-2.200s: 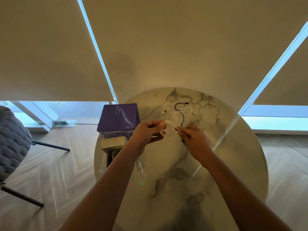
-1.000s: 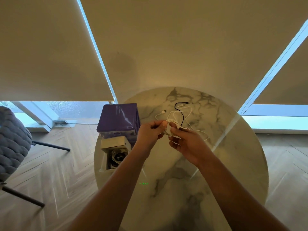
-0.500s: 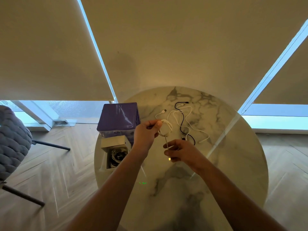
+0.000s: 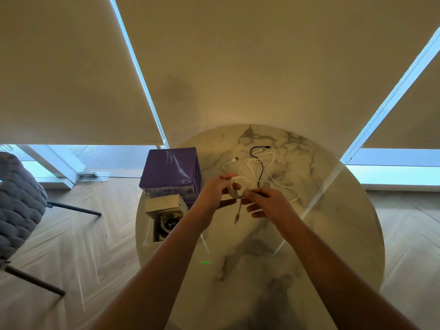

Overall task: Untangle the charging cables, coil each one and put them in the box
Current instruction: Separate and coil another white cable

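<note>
R hand (image 4: 269,203) back up at white coil (image 4: 239,186) | L hand (image 4: 217,189) pinches coil | R fingers grip strand

Single head-worn wide-angle view, aimed forward and steeply down

The round marble table (image 4: 309,246) was seen from above and close; both forearms were seen entering from the bottom edge; the lines of the window blinds (image 4: 238,55) were bent by the lens; the floor (image 4: 59,246) was taken in at both sides; no second view was supplied.
</note>
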